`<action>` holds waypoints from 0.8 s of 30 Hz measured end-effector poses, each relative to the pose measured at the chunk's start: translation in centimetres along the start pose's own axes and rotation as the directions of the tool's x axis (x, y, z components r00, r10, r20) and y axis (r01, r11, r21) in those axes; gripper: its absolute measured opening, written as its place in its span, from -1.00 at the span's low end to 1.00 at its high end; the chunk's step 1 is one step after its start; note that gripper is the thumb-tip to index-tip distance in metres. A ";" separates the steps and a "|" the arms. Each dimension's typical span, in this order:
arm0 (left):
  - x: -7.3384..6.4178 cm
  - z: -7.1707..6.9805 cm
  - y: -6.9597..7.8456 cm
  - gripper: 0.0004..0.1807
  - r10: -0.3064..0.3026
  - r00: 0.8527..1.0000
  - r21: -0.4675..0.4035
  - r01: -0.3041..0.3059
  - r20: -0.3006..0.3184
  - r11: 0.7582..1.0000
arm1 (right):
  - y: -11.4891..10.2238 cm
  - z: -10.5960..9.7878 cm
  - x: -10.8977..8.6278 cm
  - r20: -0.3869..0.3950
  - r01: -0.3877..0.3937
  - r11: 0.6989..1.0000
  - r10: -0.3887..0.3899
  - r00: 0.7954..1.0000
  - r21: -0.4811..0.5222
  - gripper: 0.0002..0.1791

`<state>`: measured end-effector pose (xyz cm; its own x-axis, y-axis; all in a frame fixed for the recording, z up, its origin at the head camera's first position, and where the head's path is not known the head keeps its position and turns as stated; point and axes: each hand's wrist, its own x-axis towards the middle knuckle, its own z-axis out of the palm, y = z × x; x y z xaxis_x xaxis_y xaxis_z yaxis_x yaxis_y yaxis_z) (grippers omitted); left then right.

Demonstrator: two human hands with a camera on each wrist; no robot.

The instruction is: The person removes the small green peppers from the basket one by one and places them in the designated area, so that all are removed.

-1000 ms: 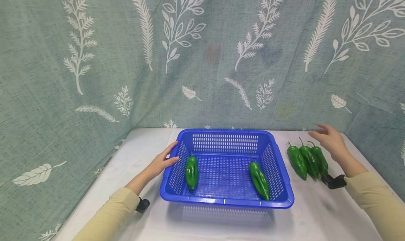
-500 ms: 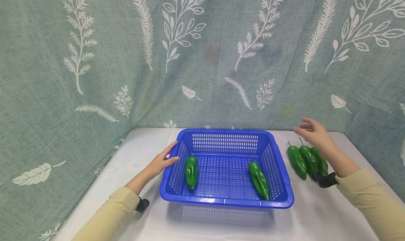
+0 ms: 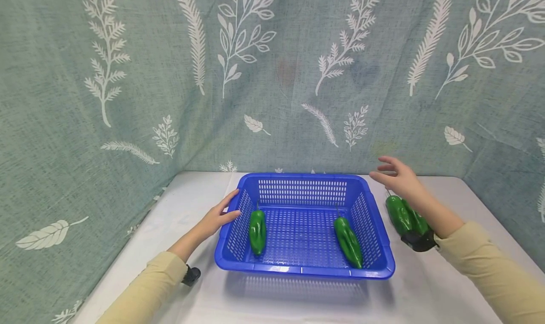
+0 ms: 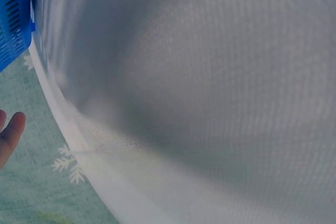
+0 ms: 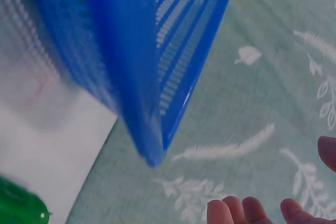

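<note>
A blue plastic basket (image 3: 302,271) stands on the table with two green peppers inside: one pepper (image 3: 257,232) along the left side, the other pepper (image 3: 348,241) at the right. My left hand (image 3: 216,220) touches the basket's left rim with thumb and fingers spread. My right hand (image 3: 396,176) is raised just beyond the basket's back right corner, fingers loosely bent and holding nothing; its fingertips (image 5: 252,209) show low in the right wrist view. Below the right forearm lie green peppers, one pepper (image 3: 398,214) in plain sight and others partly or wholly hidden by the arm.
The table (image 3: 298,305) has a white cover. A green-grey cloth (image 3: 289,101) with white leaf prints hangs behind it and along both sides. Black wrist devices sit under each sleeve, the right device (image 3: 419,241) close above the peppers.
My right hand has moved left, from above the loose peppers to the basket's back right corner, and its arm now covers more of them. The left hand and basket stay put.
</note>
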<state>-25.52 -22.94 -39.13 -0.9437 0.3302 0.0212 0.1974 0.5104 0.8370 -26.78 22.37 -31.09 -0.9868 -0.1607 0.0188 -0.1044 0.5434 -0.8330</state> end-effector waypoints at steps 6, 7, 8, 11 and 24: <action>0.0 0.0 0.0 -0.31 -0.003 1.000 0.009 0.003 -0.005 1.000 | -0.6 1.4 0.1 0.048 -0.002 1.000 0.003 0.999 -0.004 -0.10; 0.0 0.0 0.0 -0.31 -0.003 1.000 0.008 0.003 -0.006 1.000 | -0.7 1.7 0.1 0.056 0.000 1.000 0.001 0.998 -0.008 -0.10; 0.0 0.0 0.0 -0.31 -0.003 1.000 0.006 0.003 -0.005 1.000 | -0.8 1.9 0.1 0.066 0.002 1.000 -0.002 0.998 -0.005 -0.10; 0.0 0.0 0.1 -0.30 0.001 1.000 0.004 -0.001 -0.005 1.000 | -1.1 2.6 0.3 0.102 0.006 1.000 -0.007 0.995 0.009 -0.10; 0.5 0.0 -1.4 -0.29 0.019 1.000 0.004 -0.019 -0.006 1.000 | -1.7 5.2 1.2 0.198 -0.063 0.996 0.049 0.979 0.067 -0.13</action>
<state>-26.28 -23.49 -40.28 -0.9413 0.3351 0.0409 0.2168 0.5072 0.8341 -27.13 16.91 -32.51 -0.9465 -0.2943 -0.1320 -0.0332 0.4961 -0.8677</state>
